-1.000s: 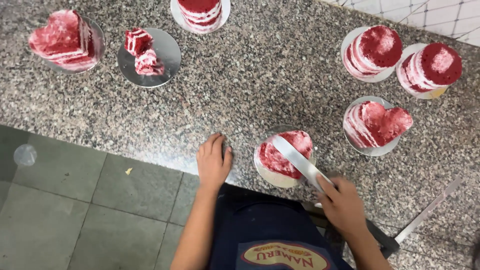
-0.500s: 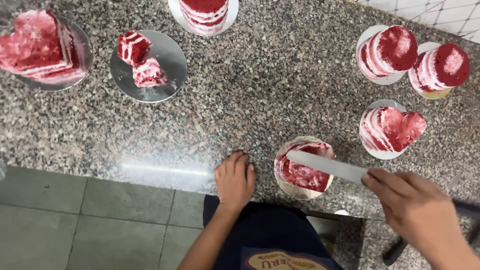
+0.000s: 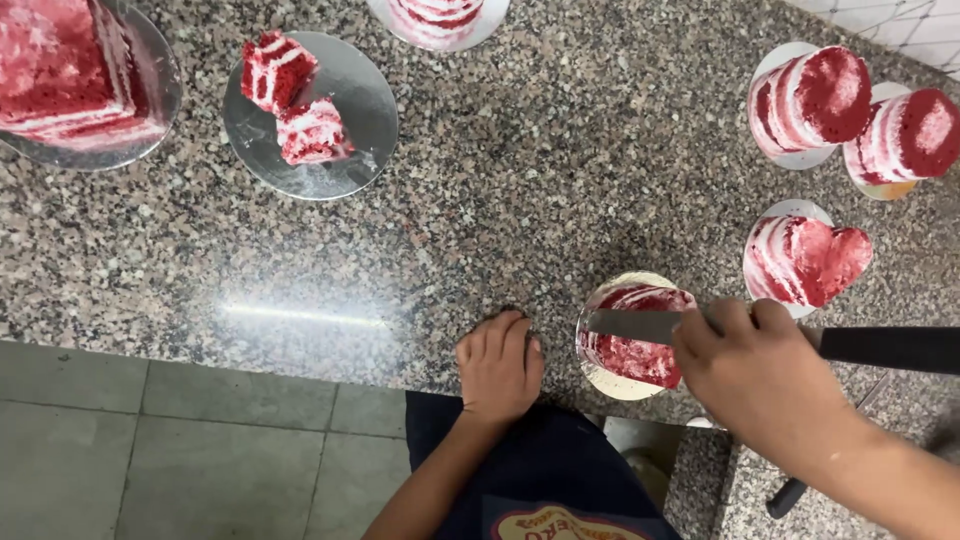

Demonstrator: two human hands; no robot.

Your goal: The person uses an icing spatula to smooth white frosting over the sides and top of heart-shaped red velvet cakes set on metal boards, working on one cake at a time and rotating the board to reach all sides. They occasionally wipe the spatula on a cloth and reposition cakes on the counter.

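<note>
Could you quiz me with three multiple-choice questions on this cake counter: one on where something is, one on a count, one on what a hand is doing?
1. Where is the left hand?
A. on the granite counter's edge
B. on the heart cake
C. on the floor

2. How many cake pieces lie on the silver round board?
A. one
B. two
C. four

3. What is the right hand doing?
A. resting empty
B. holding a knife across a small cake
C. lifting a plate

Answers: 1 A, its fingers rest at the counter's edge. 2 B, two pieces show. 3 B, the blade lies over the cake.
</note>
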